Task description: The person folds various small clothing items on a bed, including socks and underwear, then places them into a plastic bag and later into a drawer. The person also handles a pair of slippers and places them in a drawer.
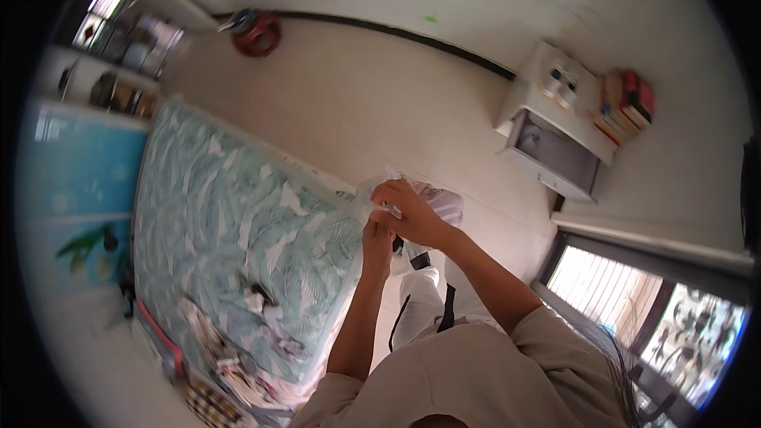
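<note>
- Both your hands are up in front of you, working a clear plastic bag (428, 204) that sits just off the near corner of the bed (238, 222).
- Your right hand (408, 210) is clenched on the top of the bag, fingers curled over the crinkly plastic.
- Your left hand (377, 239) is right under it, touching the right hand, fingers pinched on the lower bit of the same bag. What's inside the bag is too blurry to tell, something pale with a bit of dark print maybe.
- The bed has a teal leaf-pattern cover, and it's the big thing to the left of the bag.
- Toward the foot of the bed, on your side, there's a messy heap of papers and magazines (238, 349) lying on the cover.
- Past the far end of the bed, against the wall, a red round thing (258, 32) sits on the floor.
- Well off to the right of the bed, a small white cabinet (555, 127) stands by the wall, with a stack of books (626, 107) just beside it.
- Beyond the bed's head end there are shelves (119, 47) full of stuff, too blurred to make out.
</note>
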